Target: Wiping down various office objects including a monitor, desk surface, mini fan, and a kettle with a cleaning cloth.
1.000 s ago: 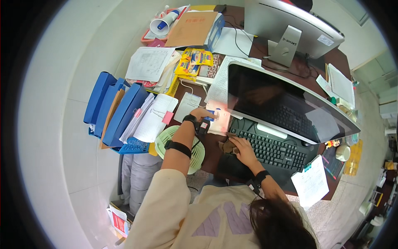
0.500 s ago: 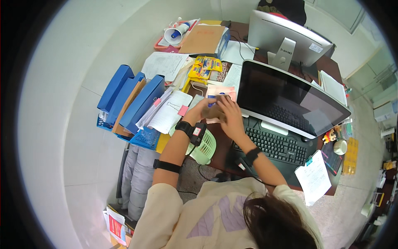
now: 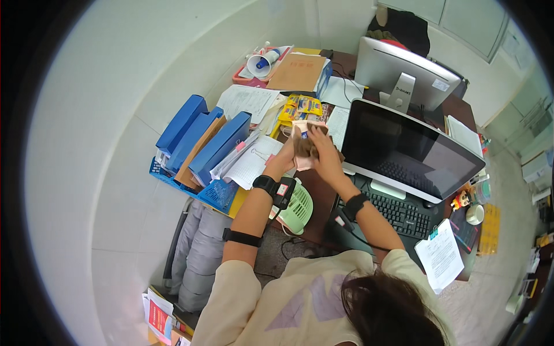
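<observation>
- pack [image 3: 302,164] over the desk [image 3: 320,210], between both hands
- left hand [image 3: 286,156] curled around the left edge, seemingly to steady it
- right hand [image 3: 326,152], fingers extended across brown cloth [image 3: 304,149], likely to press cloth against pack; pinching or not, no telling
- pale pink, blue patch [image 3: 305,135] showing, middle covered

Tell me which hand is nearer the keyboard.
Right: the right hand is forward and left of the keyboard; the left hand is farther to its left.
</observation>
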A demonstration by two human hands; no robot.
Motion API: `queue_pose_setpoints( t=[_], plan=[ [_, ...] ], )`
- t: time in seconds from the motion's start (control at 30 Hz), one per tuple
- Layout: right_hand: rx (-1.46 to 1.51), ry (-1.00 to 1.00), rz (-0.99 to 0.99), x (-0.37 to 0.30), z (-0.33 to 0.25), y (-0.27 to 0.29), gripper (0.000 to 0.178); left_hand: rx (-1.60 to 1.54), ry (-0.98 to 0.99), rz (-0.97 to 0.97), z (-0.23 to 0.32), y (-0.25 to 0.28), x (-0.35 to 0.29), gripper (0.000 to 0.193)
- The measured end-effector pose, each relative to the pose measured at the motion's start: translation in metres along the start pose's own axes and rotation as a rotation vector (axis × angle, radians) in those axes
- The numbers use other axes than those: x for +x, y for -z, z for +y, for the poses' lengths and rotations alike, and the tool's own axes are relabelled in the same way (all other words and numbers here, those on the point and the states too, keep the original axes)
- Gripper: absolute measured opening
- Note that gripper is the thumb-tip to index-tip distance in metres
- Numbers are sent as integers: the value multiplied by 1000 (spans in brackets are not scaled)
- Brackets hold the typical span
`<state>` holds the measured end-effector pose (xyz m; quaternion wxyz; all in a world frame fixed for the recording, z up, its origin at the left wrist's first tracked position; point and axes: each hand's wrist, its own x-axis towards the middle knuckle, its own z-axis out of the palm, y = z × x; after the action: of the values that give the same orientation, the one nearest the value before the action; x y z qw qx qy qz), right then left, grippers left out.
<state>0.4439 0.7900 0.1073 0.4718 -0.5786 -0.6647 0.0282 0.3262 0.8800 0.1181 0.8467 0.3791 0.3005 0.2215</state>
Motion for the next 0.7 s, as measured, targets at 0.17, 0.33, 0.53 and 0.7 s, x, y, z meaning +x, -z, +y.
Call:
queue_pose_setpoints(
  t=[0.17, 0.33, 0.53, 0.7],
  plan=[
    [85, -160, 254, -2, 21, 8, 43, 35, -196, -41, -19, -4, 9, 40],
    [190, -757, 26, -85, 57, 6, 36, -368, -261, 62, -2, 10, 14, 43],
    [125, -686, 158, -103, 72, -10, 36, -257, -535, 231, 56, 58, 12, 40],
    [-109, -208, -189, -132, 109, -67, 37, -71, -539, 425, 45, 63, 14, 40]
  ],
)
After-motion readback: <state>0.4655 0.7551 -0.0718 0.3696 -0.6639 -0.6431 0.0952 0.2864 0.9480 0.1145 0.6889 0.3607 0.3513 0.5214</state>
